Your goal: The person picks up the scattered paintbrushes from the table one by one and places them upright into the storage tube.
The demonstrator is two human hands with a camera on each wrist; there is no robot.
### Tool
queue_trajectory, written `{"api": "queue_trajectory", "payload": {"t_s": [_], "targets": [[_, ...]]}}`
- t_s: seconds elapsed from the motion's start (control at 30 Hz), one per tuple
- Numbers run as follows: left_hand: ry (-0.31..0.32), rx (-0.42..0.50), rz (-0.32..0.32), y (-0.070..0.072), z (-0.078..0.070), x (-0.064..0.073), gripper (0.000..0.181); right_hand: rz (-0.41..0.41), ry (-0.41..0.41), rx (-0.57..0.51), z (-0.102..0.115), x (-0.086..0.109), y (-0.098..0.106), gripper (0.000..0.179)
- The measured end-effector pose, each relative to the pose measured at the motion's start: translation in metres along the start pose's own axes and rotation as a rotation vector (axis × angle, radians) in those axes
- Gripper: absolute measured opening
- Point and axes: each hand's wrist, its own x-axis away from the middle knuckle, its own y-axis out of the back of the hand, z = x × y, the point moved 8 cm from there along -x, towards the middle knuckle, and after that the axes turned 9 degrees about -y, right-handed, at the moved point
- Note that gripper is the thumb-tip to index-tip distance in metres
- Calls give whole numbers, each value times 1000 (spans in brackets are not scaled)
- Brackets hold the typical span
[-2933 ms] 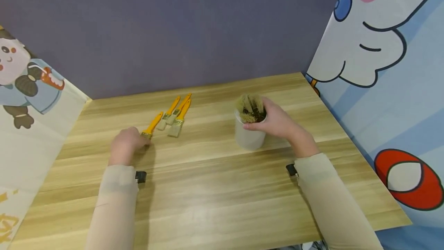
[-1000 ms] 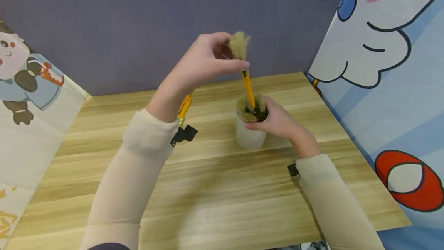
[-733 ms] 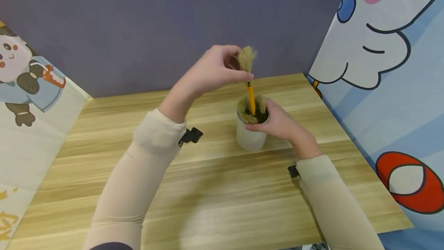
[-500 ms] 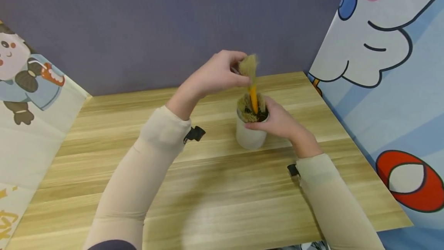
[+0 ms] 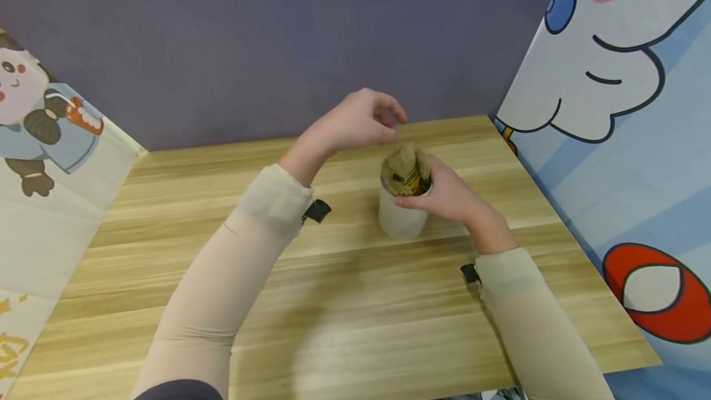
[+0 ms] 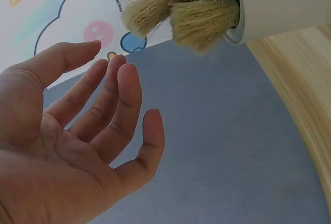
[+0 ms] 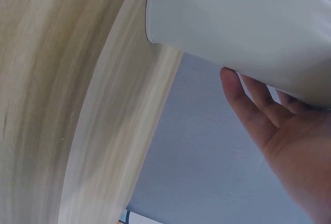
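Observation:
A white cylindrical cup (image 5: 401, 218) stands upright on the wooden table, holding several paintbrushes (image 5: 407, 162) with their pale bristles up. My right hand (image 5: 451, 197) grips the cup near its rim, thumb in front. In the right wrist view, fingers (image 7: 235, 87) of that hand touch the white cup wall (image 7: 232, 22). My left hand (image 5: 363, 121) hovers just above and left of the bristles, holding nothing. Its fingers are loosely bent and apart from the brushes, as the left wrist view shows with the hand (image 6: 77, 136) beside the bristles (image 6: 204, 25).
The wooden table (image 5: 355, 326) backs onto a grey-purple panel (image 5: 266, 48). Cartoon-printed panels flank it on the left (image 5: 50, 116) and right (image 5: 627, 171). My left forearm (image 5: 239, 252) covers part of the table's left half, where paintbrushes lay in earlier frames.
My left hand took a yellow-handled paintbrush from the table, lowered it handle-first into the cup and let it go. My right hand has kept its hold on the cup.

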Motion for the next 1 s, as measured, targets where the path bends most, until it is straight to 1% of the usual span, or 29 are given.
{"api": "queue_trajectory", "payload": {"t_s": [0.07, 0.2, 0.27, 0.33, 0.47, 0.57, 0.67, 0.77, 0.87, 0.93, 1.0], "targets": [[13, -6, -7, 3, 1, 1, 29, -1, -13, 3, -2, 0, 0, 83], [42, -21, -35, 14, 5, 6, 30, -21, -32, 22, -1, 2, 3, 85], [69, -28, -45, 20, 11, 11, 32, -29, -37, 25, 0, 2, 5, 85], [108, -27, -51, 25, 20, 17, 32, -24, -36, 19, 0, 2, 4, 84], [204, -62, -58, 36, 49, 33, 38, -14, -47, 23, -4, 2, 2, 84], [288, -104, -66, 44, 77, 45, 42, -20, -49, 40, -4, 1, 2, 87], [367, -142, -75, 48, 105, 59, 43, -20, -42, 45, -2, 0, 2, 87], [421, -177, -82, 48, 132, 74, 44, -10, -49, 38, -4, 0, 0, 86], [470, -212, -79, 45, 153, 88, 48, -4, -47, 24, -6, 0, -2, 86], [506, -250, -62, 43, 164, 96, 50, -13, -38, 31, -6, 0, -2, 86], [533, -306, -29, 38, 174, 102, 49, -23, -33, 34, -6, 0, 0, 86]]}}
